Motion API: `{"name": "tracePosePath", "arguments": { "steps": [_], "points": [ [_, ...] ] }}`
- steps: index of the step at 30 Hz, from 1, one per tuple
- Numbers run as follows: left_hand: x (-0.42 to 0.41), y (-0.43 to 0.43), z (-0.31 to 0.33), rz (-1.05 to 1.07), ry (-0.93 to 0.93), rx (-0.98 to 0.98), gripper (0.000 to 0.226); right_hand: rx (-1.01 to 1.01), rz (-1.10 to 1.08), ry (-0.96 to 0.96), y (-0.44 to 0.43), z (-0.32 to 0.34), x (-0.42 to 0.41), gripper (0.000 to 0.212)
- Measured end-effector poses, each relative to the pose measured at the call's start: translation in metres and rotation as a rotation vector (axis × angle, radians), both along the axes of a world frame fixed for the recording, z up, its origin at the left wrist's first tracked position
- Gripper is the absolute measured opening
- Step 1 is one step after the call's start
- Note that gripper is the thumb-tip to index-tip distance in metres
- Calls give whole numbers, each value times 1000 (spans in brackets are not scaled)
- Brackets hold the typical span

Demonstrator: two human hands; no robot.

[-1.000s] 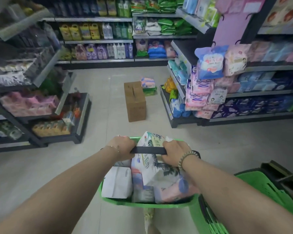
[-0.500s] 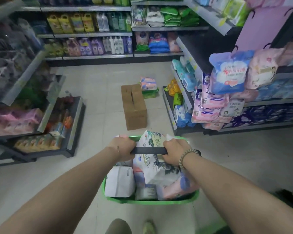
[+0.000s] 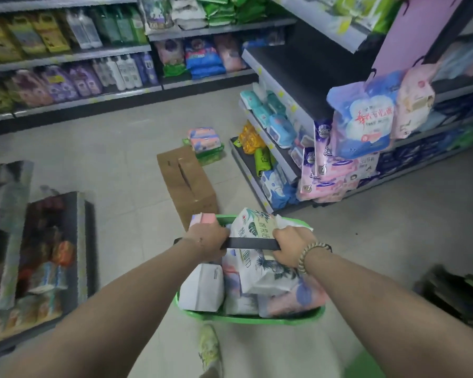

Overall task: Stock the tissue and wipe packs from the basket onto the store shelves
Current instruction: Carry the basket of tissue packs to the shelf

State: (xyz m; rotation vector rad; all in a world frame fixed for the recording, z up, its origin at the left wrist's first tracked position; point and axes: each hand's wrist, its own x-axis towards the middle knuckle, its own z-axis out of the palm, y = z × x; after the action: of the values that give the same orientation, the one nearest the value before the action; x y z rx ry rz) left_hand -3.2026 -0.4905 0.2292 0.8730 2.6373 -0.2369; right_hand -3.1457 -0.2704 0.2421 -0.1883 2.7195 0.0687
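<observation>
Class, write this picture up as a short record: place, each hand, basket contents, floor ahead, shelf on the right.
Place: store aisle lined with stocked shelves
Left hand: grips the black handle at its left end
Right hand: grips the handle at its right end
Basket: green, full of packs; a leaf-print pack stands tallest
Floor ahead: brown box, with a small stack of packs beyond it
Right shelf: holds wipe packs; hanging packs at its near end

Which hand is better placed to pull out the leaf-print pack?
Probably right: the leaf-print pack lies mostly under the right hand, and the shelves stand on that side; the left hand could hold the handle.
</observation>
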Motion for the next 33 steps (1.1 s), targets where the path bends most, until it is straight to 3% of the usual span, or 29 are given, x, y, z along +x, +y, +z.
{"name": "tracePosePath", "arguments": {
  "steps": [8, 21, 26, 33],
  "points": [
    [-93, 18, -5, -179, -134, 0, 21, -3, -198, -21, 2, -17, -48, 15],
    [-226, 119, -56, -532, -151, -62, 28, -124, -539, -77, 70, -66, -128, 10],
    [-258, 149, -81, -620, -184, -102, 40, -229, -660, -134, 86, -87, -144, 10],
    [-288, 178, -100, -739, -243, -162, 37, -280, -797, -135, 89, -109, -150, 4]
  ]
}}
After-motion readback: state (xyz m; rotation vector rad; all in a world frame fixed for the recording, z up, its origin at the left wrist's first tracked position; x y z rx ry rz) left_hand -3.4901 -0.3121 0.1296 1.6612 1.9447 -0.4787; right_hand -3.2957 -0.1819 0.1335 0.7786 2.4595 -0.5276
